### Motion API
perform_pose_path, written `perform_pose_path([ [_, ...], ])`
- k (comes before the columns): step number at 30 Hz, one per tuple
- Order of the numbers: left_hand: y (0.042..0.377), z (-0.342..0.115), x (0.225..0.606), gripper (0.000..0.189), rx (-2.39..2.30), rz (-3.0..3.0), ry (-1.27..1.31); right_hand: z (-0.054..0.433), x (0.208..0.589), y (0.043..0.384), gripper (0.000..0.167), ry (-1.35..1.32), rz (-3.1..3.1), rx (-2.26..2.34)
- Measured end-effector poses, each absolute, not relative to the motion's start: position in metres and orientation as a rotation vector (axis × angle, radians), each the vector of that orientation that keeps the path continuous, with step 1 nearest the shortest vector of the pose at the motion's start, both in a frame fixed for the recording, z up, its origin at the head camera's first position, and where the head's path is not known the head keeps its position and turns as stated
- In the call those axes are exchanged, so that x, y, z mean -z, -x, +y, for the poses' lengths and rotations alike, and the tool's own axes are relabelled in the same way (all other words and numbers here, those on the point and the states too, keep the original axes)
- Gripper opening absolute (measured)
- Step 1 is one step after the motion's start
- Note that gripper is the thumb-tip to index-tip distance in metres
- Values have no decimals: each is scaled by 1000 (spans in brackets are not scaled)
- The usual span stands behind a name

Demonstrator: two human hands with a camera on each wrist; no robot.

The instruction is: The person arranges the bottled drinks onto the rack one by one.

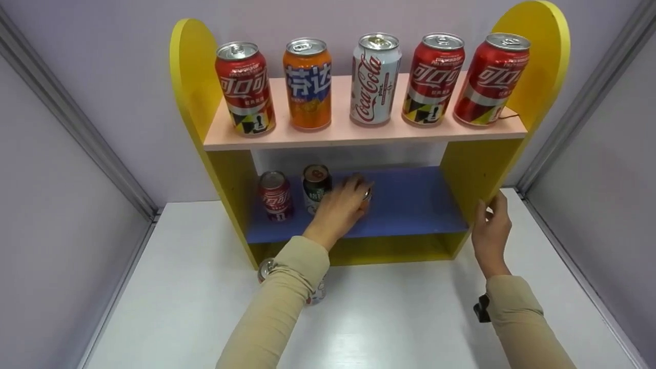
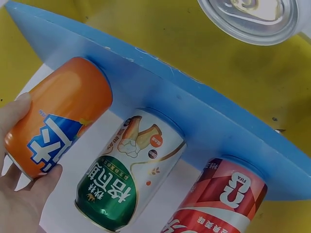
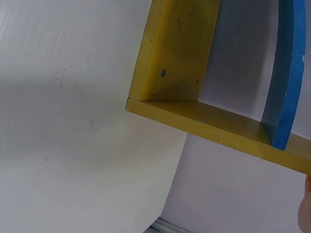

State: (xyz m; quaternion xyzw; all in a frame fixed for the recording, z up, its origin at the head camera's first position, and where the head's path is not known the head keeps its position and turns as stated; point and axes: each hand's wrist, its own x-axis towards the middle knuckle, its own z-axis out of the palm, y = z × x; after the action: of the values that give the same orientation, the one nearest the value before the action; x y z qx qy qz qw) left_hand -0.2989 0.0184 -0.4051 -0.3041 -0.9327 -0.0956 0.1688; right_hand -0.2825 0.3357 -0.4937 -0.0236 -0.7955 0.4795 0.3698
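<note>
On the blue shelf, my left hand [image 1: 341, 207] grips an orange Fanta can [image 2: 65, 116] near its top, thumb and fingers on opposite sides; the head view shows little of this can behind the hand. Beside it stands a green-and-white can [image 2: 129, 170], then a red Coca-Cola can [image 1: 276, 197] further left. My right hand [image 1: 492, 236] is at the outer side of the yellow right panel [image 1: 479, 169], fingertips right at the wood and fingers loosely bent. Only a sliver of that hand [image 3: 304, 211] shows in the right wrist view, by the panel's edge.
Several cans line the pink upper shelf [image 1: 341, 136], among them an orange can [image 1: 309, 87] and a white Coca-Cola can [image 1: 375, 82]. More cans stand on the white table [image 1: 169, 307], partly hidden by my left forearm, one with its lid [image 1: 266, 267] showing. Grey walls enclose the sides.
</note>
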Motion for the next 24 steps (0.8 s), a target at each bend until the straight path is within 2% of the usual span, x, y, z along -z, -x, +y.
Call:
perform_pose_path([
  [8, 310, 25, 402, 66, 326, -2760, 778, 335, 494, 282, 40, 87, -2059, -1213],
  [24, 321, 17, 403, 59, 312, -2756, 787, 335, 496, 284, 39, 84, -2047, -1226],
])
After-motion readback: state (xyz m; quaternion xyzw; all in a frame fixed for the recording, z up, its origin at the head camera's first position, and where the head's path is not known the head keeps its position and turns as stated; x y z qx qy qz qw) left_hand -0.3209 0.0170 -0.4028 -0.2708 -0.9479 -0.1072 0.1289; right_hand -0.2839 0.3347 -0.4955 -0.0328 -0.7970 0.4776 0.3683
